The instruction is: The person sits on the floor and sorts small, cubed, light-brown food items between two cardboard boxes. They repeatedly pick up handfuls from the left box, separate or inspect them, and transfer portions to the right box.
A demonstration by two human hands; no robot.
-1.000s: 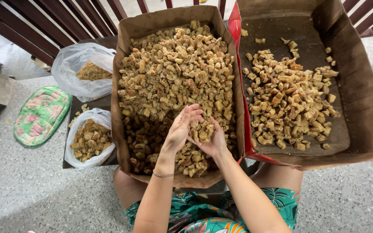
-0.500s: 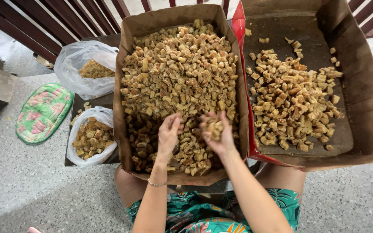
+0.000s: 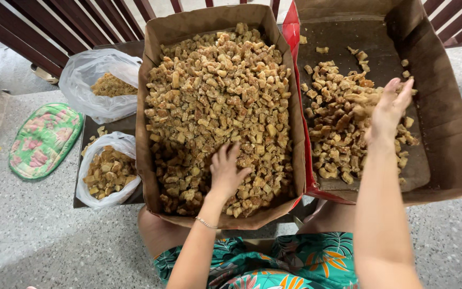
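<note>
The left box is heaped with brown chunks nearly to its walls, so a hand gets in only from above; the left hand rests on the near part of the heap. The red-edged wall between the boxes blocks any low sideways pass. The right box has bare floor at its far end and along its right wall; the right hand hovers over its smaller pile. To the left, two plastic bags crowd the dark tray.

Speckled grey floor under two cardboard boxes, green patterned mat.
</note>
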